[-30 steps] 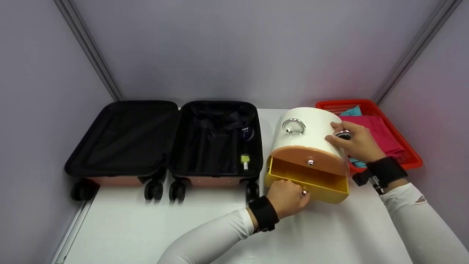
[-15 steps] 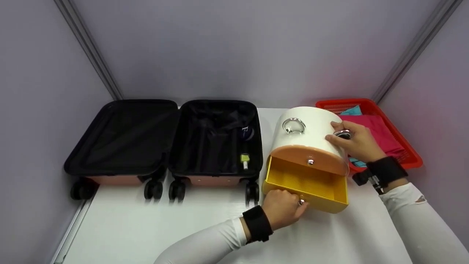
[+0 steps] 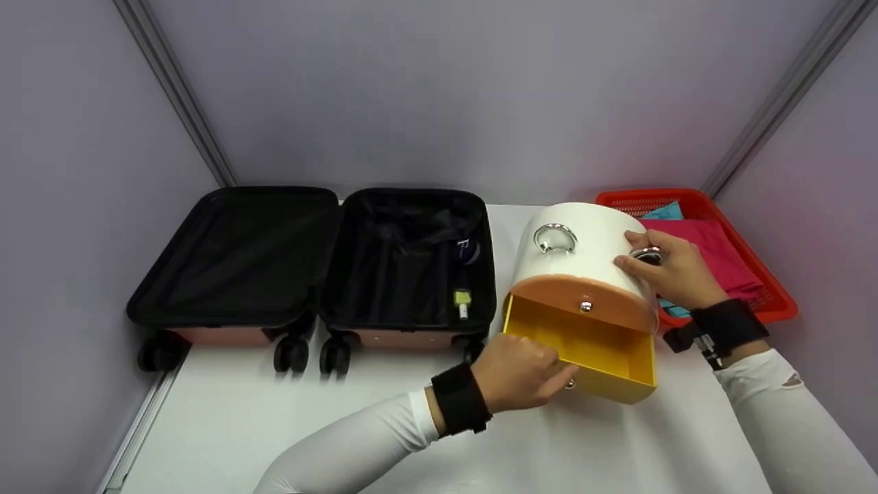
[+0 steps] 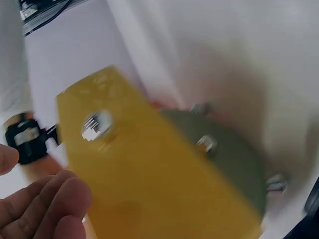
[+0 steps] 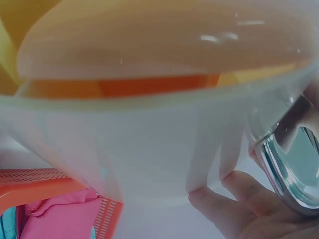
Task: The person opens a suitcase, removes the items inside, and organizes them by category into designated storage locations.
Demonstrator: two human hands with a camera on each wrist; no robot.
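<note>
No readable writing shows on anything here. A rounded white plastic drawer box (image 3: pixel 590 254) stands on the white bench (image 3: pixel 288 425), with two chrome ring handles on top. It has two drawers, each with a small metal knob: an orange drawer (image 3: pixel 583 302) pushed in, and below it a glossy yellow drawer (image 3: pixel 590 350) pulled out, showing a bare interior. The left hand (image 3: pixel 521 374) pinches the yellow drawer's knob from the front. The right hand (image 3: pixel 669 267) rests on the box's top with fingers curled around one ring handle (image 3: pixel 646 255). Left of the box lies one open black-lined suitcase (image 3: pixel 315 264), its two halves flat, a small yellow-capped item inside. Behind the box sits one red mesh basket (image 3: pixel 761 267) holding pink and teal fabric.
</note>
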